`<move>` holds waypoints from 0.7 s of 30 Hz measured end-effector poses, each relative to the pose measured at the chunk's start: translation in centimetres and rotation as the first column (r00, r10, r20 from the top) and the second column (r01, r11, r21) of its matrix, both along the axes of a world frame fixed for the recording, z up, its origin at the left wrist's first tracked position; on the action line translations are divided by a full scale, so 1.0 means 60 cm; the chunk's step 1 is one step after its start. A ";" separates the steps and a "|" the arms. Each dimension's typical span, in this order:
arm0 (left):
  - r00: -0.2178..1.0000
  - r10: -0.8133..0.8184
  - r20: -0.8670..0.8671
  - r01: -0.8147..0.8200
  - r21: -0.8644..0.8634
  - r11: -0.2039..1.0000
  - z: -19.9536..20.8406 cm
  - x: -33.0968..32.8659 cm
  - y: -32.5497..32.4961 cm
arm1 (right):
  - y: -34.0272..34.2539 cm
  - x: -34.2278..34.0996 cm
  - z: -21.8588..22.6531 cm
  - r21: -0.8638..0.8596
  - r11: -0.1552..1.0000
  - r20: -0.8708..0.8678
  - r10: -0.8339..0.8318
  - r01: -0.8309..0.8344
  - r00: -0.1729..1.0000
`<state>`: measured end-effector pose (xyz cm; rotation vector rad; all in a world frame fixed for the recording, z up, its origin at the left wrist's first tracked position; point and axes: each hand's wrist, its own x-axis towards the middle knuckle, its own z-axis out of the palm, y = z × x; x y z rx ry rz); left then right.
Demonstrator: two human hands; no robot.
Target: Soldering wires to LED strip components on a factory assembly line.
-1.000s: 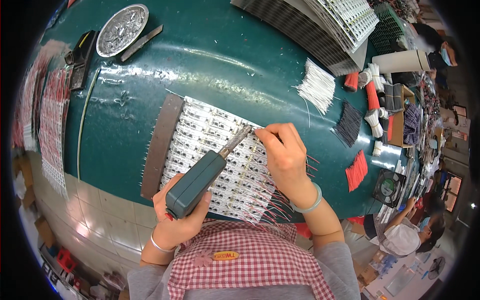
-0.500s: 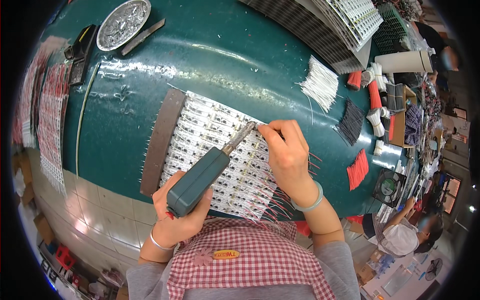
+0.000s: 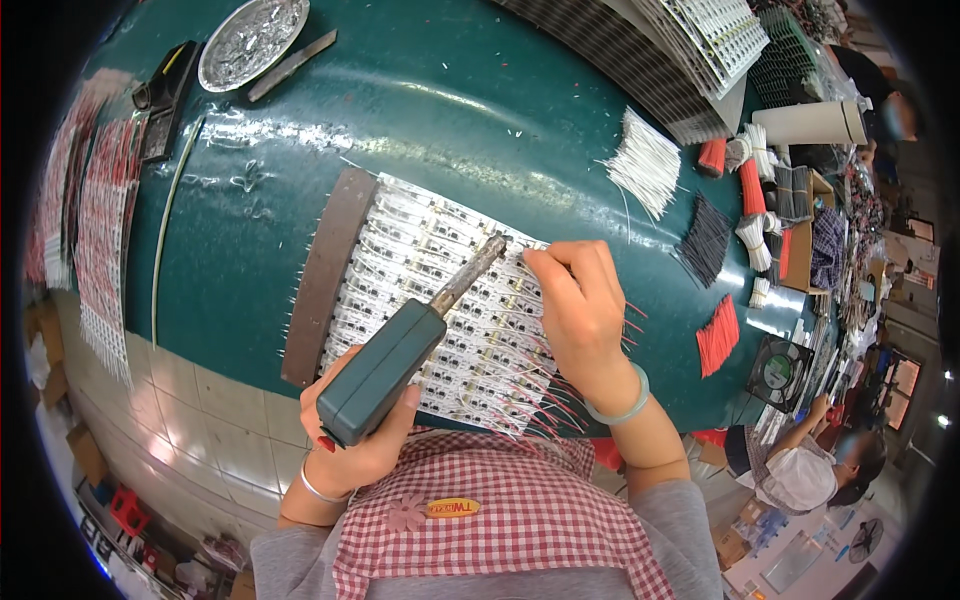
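Observation:
My left hand [image 3: 362, 462] is wrapped round a dark green soldering gun [image 3: 383, 368], whose metal barrel points up and to the right. Its tip hovers over or rests on the upper right part of a white circuit board panel [image 3: 405, 225]; contact cannot be made out. Rows of small black parts and white wires cover the panel, and red wires stick out along its right edge. Beside the tip, at the panel's upper right edge, my right hand [image 3: 583, 312] is closed in a pinch. Whatever lies between those fingertips is too small to tell. A brown bar [image 3: 326, 290] lies along the panel's left edge.
Bundles of white [image 3: 645, 165], black [image 3: 703, 240] and red wires [image 3: 717, 335] lie to the right. Far left are an oval metal dish [image 3: 210, 72], a flat blade and wired panels [image 3: 105, 220]. Stacked boards [image 3: 715, 35] stand at the back. A co-worker [image 3: 800, 475] is at the right.
The soldering gun has drawn back slightly down and left, its tip parting from my right fingertips. My right hand has shifted a little right, still pinched.

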<state>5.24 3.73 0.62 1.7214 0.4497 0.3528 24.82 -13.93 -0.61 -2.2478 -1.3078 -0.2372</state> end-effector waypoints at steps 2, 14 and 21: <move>1.000 -0.008 -0.019 0.009 0.010 1.000 -0.001 -0.005 -0.001 | -0.001 -0.007 0.002 -0.007 1.000 -0.029 0.004 -0.004 1.000; 0.995 -0.058 -0.078 0.061 0.038 0.997 0.002 -0.009 0.000 | -0.004 -0.015 -0.004 -0.049 0.999 -0.068 -0.001 -0.002 0.998; 0.996 -0.049 -0.073 0.052 0.038 0.998 -0.002 -0.010 -0.001 | -0.003 -0.017 -0.002 -0.062 0.998 -0.066 -0.009 0.005 0.998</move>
